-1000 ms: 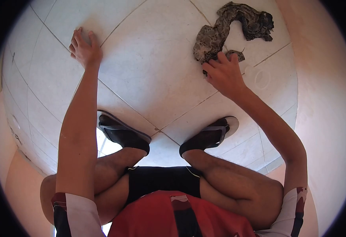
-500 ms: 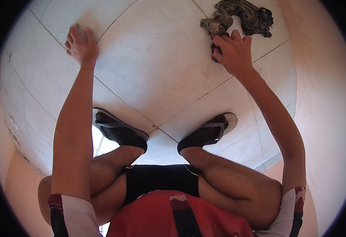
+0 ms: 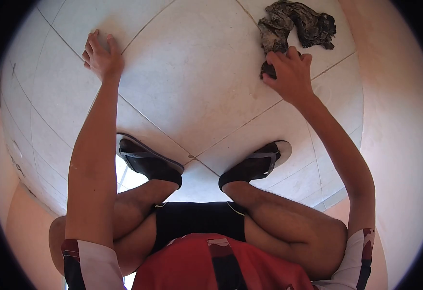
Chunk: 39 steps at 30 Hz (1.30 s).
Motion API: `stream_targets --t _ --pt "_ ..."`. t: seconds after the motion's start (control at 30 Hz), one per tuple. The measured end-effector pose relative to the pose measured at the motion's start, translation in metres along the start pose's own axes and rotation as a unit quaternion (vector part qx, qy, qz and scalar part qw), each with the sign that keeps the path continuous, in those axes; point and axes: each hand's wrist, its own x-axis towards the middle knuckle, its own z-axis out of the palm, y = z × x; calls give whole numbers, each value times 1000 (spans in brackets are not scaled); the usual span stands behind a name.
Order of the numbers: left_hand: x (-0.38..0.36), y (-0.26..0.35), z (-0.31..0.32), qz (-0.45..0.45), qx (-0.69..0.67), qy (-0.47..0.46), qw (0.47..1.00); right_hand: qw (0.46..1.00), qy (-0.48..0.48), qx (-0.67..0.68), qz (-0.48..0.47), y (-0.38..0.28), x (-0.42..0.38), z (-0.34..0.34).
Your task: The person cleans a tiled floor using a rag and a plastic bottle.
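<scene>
A crumpled, dirty dark rag (image 3: 313,28) lies in a bent shape on the tiled floor at the upper right. My right hand (image 3: 290,72) is on its near end, fingers curled and closed on the cloth; part of the rag is hidden under the palm. Over at the upper left, my left hand (image 3: 102,57) rests on the floor with its fingers apart, holding nothing. A wide stretch of tile separates the two hands.
Pale floor tiles (image 3: 187,82) with dark joints spread in front of me. My feet in dark socks and flip-flops (image 3: 146,158) are planted below the hands. A pale wall (image 3: 395,145) rises along the right side.
My right hand has moved slightly back toward me and to the right. The rag's left part has shifted right and is more stretched out. My left hand stays in place on the floor.
</scene>
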Motion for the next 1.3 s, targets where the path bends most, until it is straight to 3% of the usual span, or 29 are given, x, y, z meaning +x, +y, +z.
stream_targets --t 0.07,0.2,0.43,0.5,0.6,0.73,0.83,1.0,1.2,1.3 --pt "3 -2 0 9 -5 9 1000 999 1 -3 -34 -8 -3 2" --pt "0 -5 2 4 2 2 1000 998 -41 -36 28 13 7 -3" --pt "1 -2 -1 3 7 -2 1000 998 -52 19 -17 -8 -1 0" --pt "1 -3 0 3 6 -2 1000 997 -43 -43 43 17 11 0" --pt "1 0 -1 1 2 -1 1000 998 -16 -43 35 18 11 4" --pt "1 1 -4 6 18 -14 1000 997 -27 45 -52 -55 -11 10" --pt "1 -2 0 10 15 -2 1000 997 -41 50 -45 -64 -4 14" --pt "0 -5 2 9 2 6 1000 999 -13 30 -10 -50 0 18" --pt "3 -3 2 10 3 2 1000 997 20 45 -60 -49 5 27" --pt "0 -3 -2 4 6 -8 1000 1000 -3 11 1 -26 17 19"
